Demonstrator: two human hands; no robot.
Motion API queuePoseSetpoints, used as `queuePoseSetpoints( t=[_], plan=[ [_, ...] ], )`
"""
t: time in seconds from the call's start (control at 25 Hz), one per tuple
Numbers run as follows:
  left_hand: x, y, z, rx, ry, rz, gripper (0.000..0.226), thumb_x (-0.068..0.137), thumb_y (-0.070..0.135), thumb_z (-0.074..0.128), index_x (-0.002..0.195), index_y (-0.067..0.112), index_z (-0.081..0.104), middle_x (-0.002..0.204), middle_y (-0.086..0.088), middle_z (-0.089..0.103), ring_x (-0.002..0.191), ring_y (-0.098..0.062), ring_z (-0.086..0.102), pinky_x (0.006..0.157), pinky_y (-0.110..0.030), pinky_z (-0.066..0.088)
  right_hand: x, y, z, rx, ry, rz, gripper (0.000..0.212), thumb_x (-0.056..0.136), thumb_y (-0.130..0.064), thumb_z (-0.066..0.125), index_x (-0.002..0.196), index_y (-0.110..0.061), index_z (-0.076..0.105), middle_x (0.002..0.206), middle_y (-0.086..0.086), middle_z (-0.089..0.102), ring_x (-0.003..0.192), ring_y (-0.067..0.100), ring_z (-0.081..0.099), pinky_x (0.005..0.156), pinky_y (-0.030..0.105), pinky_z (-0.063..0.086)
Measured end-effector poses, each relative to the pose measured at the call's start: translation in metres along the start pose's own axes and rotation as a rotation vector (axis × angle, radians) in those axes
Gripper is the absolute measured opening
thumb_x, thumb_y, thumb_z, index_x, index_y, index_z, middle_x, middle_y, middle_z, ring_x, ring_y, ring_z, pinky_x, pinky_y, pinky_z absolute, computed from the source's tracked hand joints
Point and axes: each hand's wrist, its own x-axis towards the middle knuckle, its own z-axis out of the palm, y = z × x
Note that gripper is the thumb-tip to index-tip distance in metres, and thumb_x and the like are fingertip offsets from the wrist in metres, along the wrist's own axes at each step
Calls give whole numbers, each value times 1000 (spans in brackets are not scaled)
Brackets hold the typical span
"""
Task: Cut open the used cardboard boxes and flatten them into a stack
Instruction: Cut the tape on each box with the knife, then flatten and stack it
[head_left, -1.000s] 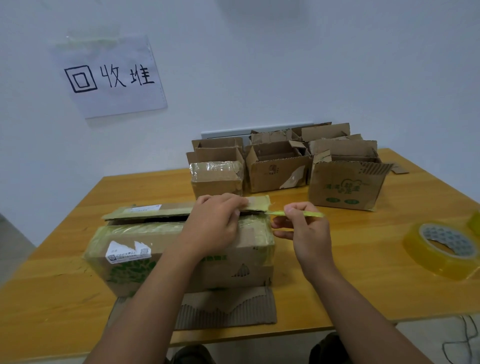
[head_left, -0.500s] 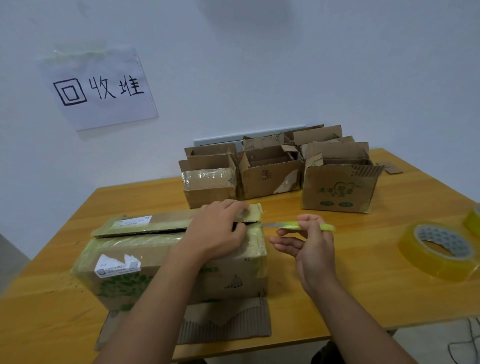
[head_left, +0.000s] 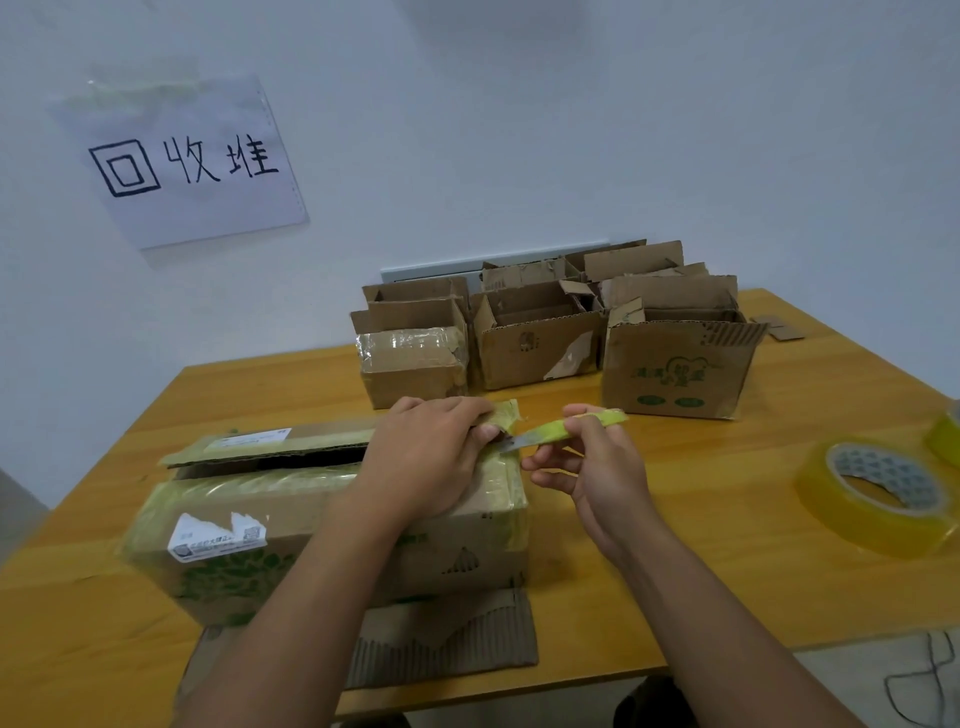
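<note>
Since 0.5 s ago the knife blade tip went from clear of the box back to its right top edge, next to my left thumb. L hand: palm down on box top near right end, fingers curled over the raised far flap, gripping it. R hand: thumb + fingers pinch the green knife handle, blade pointing left at the taped seam. Box sits at desk front, long side toward me, on a flat corrugated sheet; yellowish tape over top, torn label on front. Top seam is open at left, dark gap showing. Three opened boxes in a row at desk back, more behind. Tape roll lies far right. Paper sign on wall.
</note>
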Motion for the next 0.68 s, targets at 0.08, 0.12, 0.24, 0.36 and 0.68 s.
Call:
queuePoseSetpoints(
  t=[0.08,0.12,0.24,0.36,0.68],
  plan=[
    [0,1,0,3,6,2,42,102,47,27,132,32,51,132,12,59,119,-12,54,96,-32,33,5,0,3,-45,13,-5,11,97,-12,43,106,-13,48,57,8,62,56,25,66,46,29,51],
    [0,1,-1,5,7,3,42,101,47,27,132,32,51,132,12,59,119,-12,54,96,-33,33,8,0,6,-56,33,-5,10,97,-12,42,104,-13,48,54,8,61,52,23,64,45,29,50],
    [-1,2,-2,14,2,10,44,101,48,23,132,33,50,132,12,59,119,-12,54,96,-33,33,15,0,12,-94,89,8,9,96,-12,41,100,-11,49,48,3,54,43,19,55,40,25,42],
    [-1,3,-3,27,22,15,44,102,48,18,127,34,51,124,12,63,110,-14,58,92,-33,34,20,-1,16,-115,106,17,7,97,-13,42,98,-11,48,46,0,52,41,15,50,37,24,35],
    [-1,4,-4,57,102,18,47,101,48,15,118,33,55,111,12,69,101,-14,61,87,-33,32,37,-2,18,-93,204,14,5,98,-19,45,100,-15,46,48,-5,57,45,12,58,38,24,38]
  ],
)
